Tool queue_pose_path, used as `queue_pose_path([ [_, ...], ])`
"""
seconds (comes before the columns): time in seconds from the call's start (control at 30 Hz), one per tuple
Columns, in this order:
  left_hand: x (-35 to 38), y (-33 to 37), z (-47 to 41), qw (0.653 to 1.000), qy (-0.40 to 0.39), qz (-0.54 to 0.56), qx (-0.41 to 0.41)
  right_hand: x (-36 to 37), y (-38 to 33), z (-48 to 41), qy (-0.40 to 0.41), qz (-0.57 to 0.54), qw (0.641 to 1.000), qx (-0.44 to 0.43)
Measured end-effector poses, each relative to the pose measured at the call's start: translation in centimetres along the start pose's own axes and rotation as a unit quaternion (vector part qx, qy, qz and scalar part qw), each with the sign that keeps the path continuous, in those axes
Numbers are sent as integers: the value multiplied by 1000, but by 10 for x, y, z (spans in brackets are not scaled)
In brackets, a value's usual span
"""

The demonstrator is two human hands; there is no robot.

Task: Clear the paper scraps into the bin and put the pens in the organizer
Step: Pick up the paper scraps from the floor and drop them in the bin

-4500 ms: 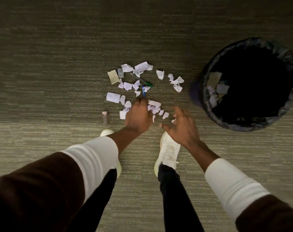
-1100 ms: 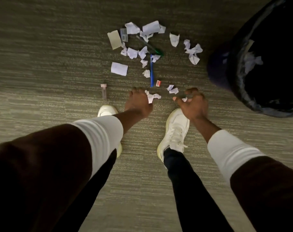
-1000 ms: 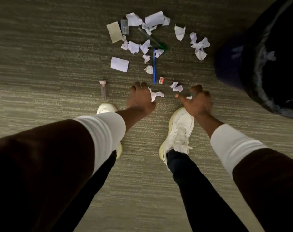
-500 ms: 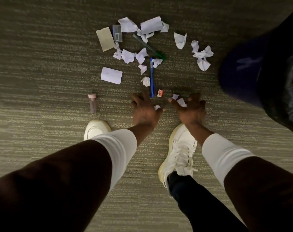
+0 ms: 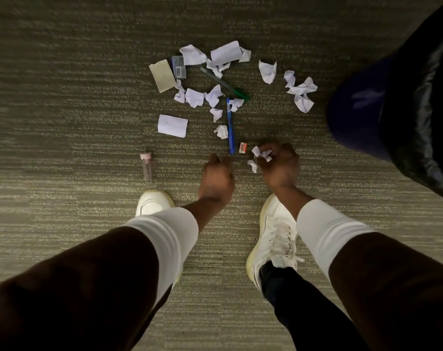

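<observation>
Clutching crumpled scraps [image 5: 261, 153], right hand [image 5: 278, 166] closed.

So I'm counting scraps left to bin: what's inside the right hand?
The right hand is closed on crumpled white paper scraps, which poke out past its fingers. How many more are in the fist is hidden.

Crumpled white paper scraps [image 5: 194, 97] lie scattered on the carpet around a slim blue plastic pen [image 5: 231, 127], which lies straight, pointing away from the person. Just beyond its far end a green pen [image 5: 224, 83] lies slantwise. A black-lined bin [image 5: 418, 110] stands far right of the blue pen.
</observation>
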State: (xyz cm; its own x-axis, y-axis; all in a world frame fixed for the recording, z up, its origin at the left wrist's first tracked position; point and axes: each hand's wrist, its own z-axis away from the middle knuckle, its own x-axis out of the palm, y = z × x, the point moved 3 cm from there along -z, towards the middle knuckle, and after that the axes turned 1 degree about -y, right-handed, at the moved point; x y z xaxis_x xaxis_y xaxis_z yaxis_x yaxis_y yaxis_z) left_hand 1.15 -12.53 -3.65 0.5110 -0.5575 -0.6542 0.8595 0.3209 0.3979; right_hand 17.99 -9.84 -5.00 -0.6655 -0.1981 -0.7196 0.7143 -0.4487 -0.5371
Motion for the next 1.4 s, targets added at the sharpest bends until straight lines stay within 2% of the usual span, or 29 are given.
queue_pose_path([
  [0.1,-13,6,11,1000,10,5,-1,-12,-4,7,-7,-32,999,9],
  [0.23,-33,21,30,999,21,30,-5,-49,-14,31,11,3,999,31],
  [0.33,-55,43,43,997,42,55,-15,-85,-25,53,27,-33,998,38],
  [0.6,-118,145,79,985,90,146,-5,-184,-59,98,91,-101,990,36],
  [0.77,-150,217,98,966,124,226,26,-243,-79,104,136,-128,982,31],
  [0.9,-161,264,109,955,150,249,65,-288,-77,97,199,-167,964,57],
  [0.97,-162,285,111,954,140,249,90,-305,-69,91,217,-207,950,83],
  [1.07,-159,312,109,954,86,263,120,-324,-56,83,228,-229,939,116],
  [1.13,-158,322,108,955,65,256,133,-332,-50,77,224,-242,935,132],
  [1.23,-159,323,105,961,77,229,138,-335,-45,72,214,-237,937,139],
  [1.4,-168,288,95,971,91,195,104,-316,-59,72,183,-230,953,77],
])
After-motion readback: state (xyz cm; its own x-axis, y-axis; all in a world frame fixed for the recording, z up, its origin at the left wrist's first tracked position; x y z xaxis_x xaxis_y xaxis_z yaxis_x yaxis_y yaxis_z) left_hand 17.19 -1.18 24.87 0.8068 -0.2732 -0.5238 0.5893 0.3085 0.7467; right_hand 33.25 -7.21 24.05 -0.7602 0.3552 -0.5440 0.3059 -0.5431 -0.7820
